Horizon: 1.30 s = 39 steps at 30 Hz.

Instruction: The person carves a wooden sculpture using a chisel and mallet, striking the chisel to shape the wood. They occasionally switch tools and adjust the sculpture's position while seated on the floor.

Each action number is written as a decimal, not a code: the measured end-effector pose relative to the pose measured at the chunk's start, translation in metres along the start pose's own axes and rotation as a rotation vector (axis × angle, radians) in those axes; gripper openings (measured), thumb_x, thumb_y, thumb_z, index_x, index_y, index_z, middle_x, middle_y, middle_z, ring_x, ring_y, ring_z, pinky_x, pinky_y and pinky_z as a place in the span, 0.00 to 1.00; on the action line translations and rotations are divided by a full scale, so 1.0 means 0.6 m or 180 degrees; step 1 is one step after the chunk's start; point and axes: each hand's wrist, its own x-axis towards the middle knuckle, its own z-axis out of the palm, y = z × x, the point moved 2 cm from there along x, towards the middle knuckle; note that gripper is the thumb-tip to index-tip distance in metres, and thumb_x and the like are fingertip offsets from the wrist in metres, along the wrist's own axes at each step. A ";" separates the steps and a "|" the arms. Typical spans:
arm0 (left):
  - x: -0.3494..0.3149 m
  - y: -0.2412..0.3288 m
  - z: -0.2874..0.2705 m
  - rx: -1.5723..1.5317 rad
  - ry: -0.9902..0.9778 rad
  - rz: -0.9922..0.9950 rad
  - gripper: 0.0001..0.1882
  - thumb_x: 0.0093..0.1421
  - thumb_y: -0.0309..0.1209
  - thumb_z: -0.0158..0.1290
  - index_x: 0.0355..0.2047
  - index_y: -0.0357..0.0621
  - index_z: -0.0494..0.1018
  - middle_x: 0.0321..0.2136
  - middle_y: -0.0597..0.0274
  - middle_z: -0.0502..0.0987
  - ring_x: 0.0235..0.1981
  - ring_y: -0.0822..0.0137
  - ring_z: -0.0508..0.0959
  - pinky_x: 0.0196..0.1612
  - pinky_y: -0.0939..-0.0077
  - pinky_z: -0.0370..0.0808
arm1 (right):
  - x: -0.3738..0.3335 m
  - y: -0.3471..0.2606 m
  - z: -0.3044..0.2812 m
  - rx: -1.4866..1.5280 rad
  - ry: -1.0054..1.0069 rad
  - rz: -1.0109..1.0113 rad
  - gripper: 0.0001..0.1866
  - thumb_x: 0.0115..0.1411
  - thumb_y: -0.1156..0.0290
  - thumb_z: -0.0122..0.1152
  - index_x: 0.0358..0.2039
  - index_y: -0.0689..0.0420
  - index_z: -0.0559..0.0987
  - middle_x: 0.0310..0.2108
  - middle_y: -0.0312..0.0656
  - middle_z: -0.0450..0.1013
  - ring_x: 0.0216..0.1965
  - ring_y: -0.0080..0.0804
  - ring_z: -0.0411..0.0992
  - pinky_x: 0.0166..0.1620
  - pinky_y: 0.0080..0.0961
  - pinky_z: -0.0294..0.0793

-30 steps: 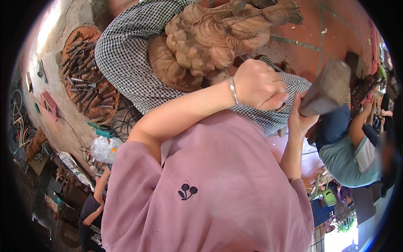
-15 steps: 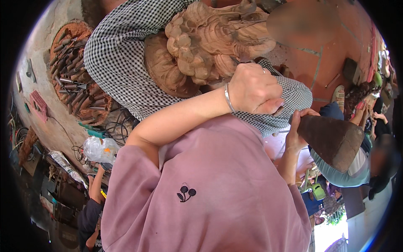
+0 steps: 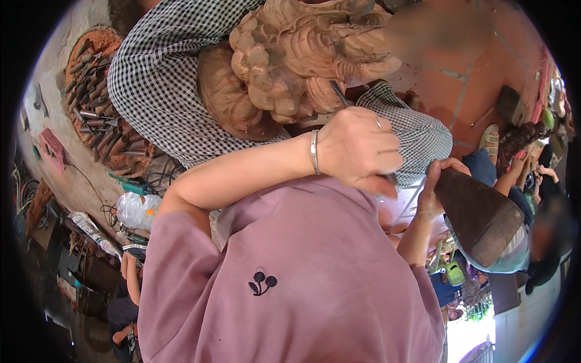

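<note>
My left hand (image 3: 359, 148), with a silver bracelet at the wrist and a ring, is closed round a carving chisel (image 3: 340, 92). The dark metal blade sticks out above the knuckles, its tip against or close over the carved wooden sculpture (image 3: 302, 51); contact is hard to tell. Rounded lumps and flowing folds cover that brown wood, which lies between my legs. On the right, my right hand (image 3: 433, 187) grips a wooden mallet (image 3: 478, 212) by its handle. The mallet's dark, wedge-shaped head is raised, apart from the chisel. My palm hides most of the chisel's handle.
A round tray (image 3: 75, 66) on the left holds many chisels among wood shavings. Beside it are a pink plastic basket (image 3: 52, 149), cables and a clear plastic bag (image 3: 136, 209). Other people sit at the right and lower left. A dark block (image 3: 509, 103) lies on the tiled floor.
My left hand has turned and dropped slightly, and the chisel's blade now shows clearly above it. The mallet in my right hand has sunk a little. The whole view has shifted slightly.
</note>
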 end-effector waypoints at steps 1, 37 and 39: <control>-0.005 -0.002 0.001 0.0072 0.0057 -0.0188 0.23 0.59 0.54 0.45 0.17 0.51 0.64 0.17 0.70 0.63 0.16 0.70 0.67 0.17 0.74 0.61 | 0.003 0.002 0.000 -0.0096 0.0020 -0.0110 0.13 0.54 0.80 0.64 0.36 0.59 0.68 0.29 0.39 0.70 0.30 0.26 0.69 0.38 0.21 0.69; 0.003 0.002 0.027 -0.0012 0.0145 -0.0030 0.13 0.44 0.40 0.53 0.12 0.53 0.62 0.13 0.70 0.61 0.15 0.68 0.67 0.18 0.73 0.64 | -0.009 0.050 0.029 -0.0386 0.0328 -0.1059 0.19 0.43 0.79 0.73 0.34 0.60 0.72 0.29 0.43 0.72 0.31 0.36 0.73 0.35 0.27 0.73; 0.003 0.002 0.025 0.0133 0.0299 -0.0194 0.13 0.45 0.40 0.53 0.12 0.53 0.62 0.13 0.70 0.61 0.15 0.68 0.67 0.18 0.73 0.63 | -0.013 0.049 0.023 -0.0520 0.0389 -0.0968 0.20 0.43 0.79 0.74 0.34 0.59 0.71 0.28 0.42 0.72 0.30 0.35 0.73 0.35 0.26 0.73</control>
